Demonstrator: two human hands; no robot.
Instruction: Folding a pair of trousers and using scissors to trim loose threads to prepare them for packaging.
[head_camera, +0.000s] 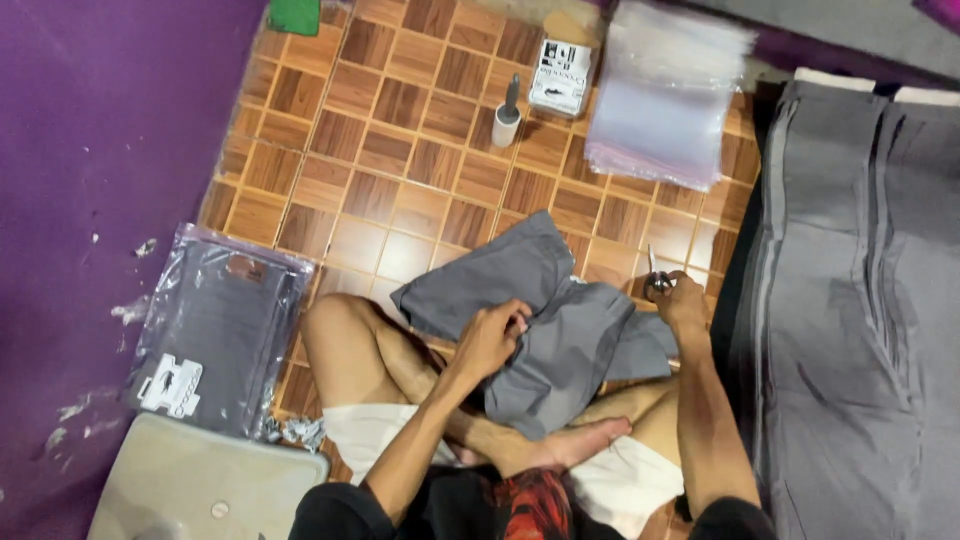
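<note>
Grey garment (545, 320), shorts or a folded shirt by the look, lies across my crossed legs at centre frame, one end spilling onto the wood-pattern tile floor (400, 130). My left hand (492, 335) pinches a bit of the cloth near its lower middle, fingers curled tight, lifting that spot so it stands clear of the rest. My right hand (682, 300) is closed around small scissors (655, 280), blades pointing up and away from the fabric, held just off the garment's right edge.

Right of frame: tall stack of folded grey garments (850, 300), within arm's reach. Upper right: pile of clear plastic bags (660, 100), next to a small printed box (560, 75) and a lint roller (508, 115) standing upright. Left of frame: one bagged grey garment with a card tag (215, 330), laid flat against the purple wall (90, 150), apart from the unbagged stack. Scraps of trimmings (295, 430) lie by my left knee.
</note>
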